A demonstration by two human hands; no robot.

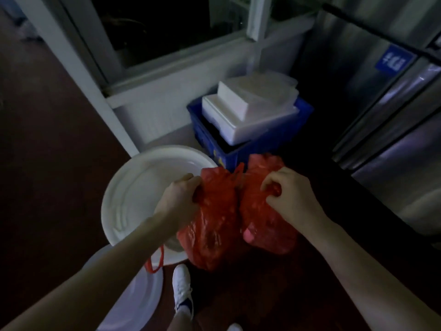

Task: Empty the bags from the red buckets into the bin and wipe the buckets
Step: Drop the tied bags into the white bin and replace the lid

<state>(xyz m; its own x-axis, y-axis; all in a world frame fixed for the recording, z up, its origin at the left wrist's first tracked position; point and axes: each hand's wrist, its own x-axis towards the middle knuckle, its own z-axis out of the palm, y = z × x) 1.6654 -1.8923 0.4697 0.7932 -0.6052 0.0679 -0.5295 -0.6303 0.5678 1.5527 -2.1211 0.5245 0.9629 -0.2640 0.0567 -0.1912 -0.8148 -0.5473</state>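
Red plastic bags, two. Left hand (176,201) grip curls round the neck of the left bag (212,223); right hand (291,194) pinches the top of the right bag (265,211). Both hang just beside the white round bin (133,194). Advice: keep necks closed until over the bin opening, then tip. Blue label (393,60) on steel fridge (393,144): writing too blurred to read.

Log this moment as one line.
left hand: grips left red bag | right hand: pinches right red bag | bags: held beside white bin, not yet in
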